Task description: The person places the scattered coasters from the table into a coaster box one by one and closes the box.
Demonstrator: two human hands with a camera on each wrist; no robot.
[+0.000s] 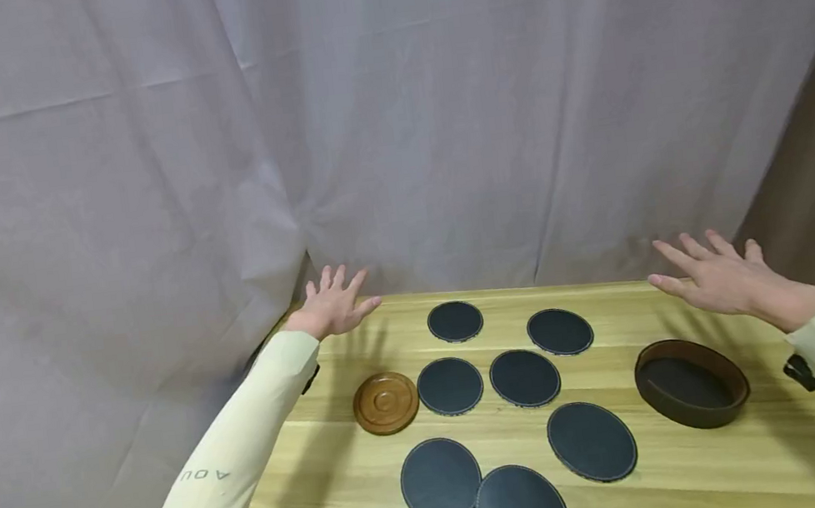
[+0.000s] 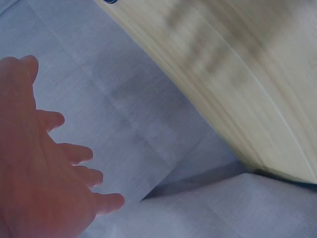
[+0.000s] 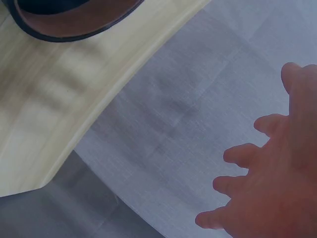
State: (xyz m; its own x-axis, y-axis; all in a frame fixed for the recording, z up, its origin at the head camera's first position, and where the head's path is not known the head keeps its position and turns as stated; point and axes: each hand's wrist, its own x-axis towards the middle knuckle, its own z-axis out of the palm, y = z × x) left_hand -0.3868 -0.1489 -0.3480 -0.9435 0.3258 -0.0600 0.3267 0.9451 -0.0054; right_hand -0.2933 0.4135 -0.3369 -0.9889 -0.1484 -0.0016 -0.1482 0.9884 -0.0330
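My left hand (image 1: pixel 333 307) is raised over the table's far left corner, fingers straight and spread, holding nothing. Over the right side, my right hand (image 1: pixel 729 280) hovers in the same way with its fingers fanned out. Nearest the left hand is a round brown wooden saucer (image 1: pixel 368 405) with a ringed centre. Beside it lie several flat round black coasters with stitched edges, among them a far one (image 1: pixel 455 321) and a near one (image 1: pixel 441 482). A round, low-walled dark holder (image 1: pixel 698 418) with a brown inner wall stands below the right hand; its rim (image 3: pixel 79 35) shows in the right wrist view.
The light wooden table (image 1: pixel 352 495) carries everything. A grey curtain (image 1: pixel 424 135) hangs behind its far edge and along the left side, with a brown cloth (image 1: pixel 814 182) at the right. Two near coasters touch or overlap at their edges.
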